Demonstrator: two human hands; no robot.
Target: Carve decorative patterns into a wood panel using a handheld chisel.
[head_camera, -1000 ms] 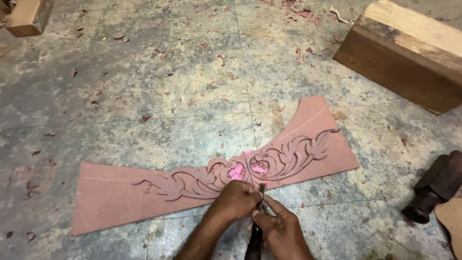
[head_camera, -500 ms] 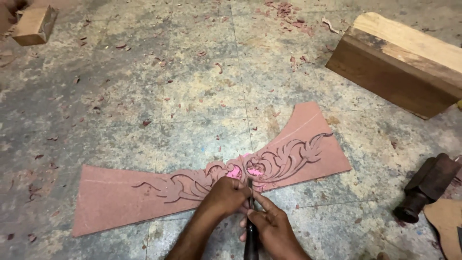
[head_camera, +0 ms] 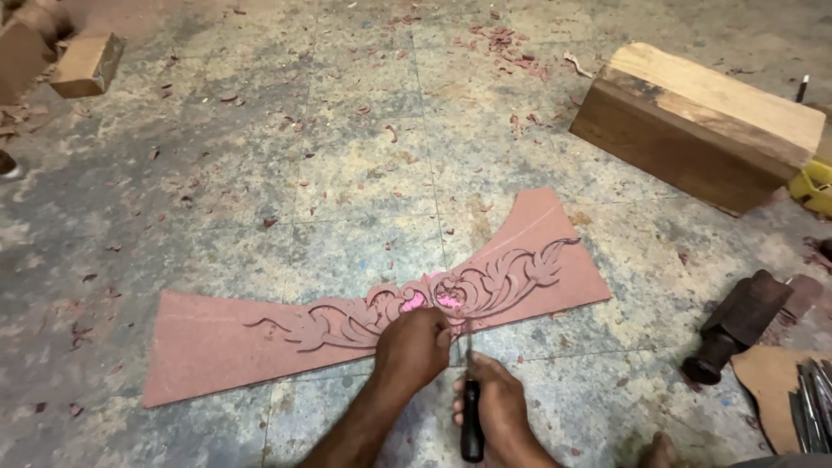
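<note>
A long reddish wooden panel (head_camera: 217,347) lies flat on the floor, bent like a shallow V, with a carved leaf scroll (head_camera: 503,282) running along its middle and pink marks at the centre. My left hand (head_camera: 414,347) rests fisted on the panel's near edge just below the pink marks, closed around the blade end of a chisel (head_camera: 471,407). My right hand (head_camera: 496,407) grips the chisel's black handle from the near side. The blade tip points at the carving's centre and is mostly hidden by my hands.
A thick wooden block (head_camera: 702,121) lies at the upper right, and a small block (head_camera: 85,65) at the upper left. A dark wooden mallet (head_camera: 737,325) and a bundle of metal chisels (head_camera: 810,390) lie at the right. Wood chips litter the mottled floor (head_camera: 347,156).
My hands and the chisel have shifted a little along the panel's near edge. The view has tilted, so the panel sits higher in the frame.
</note>
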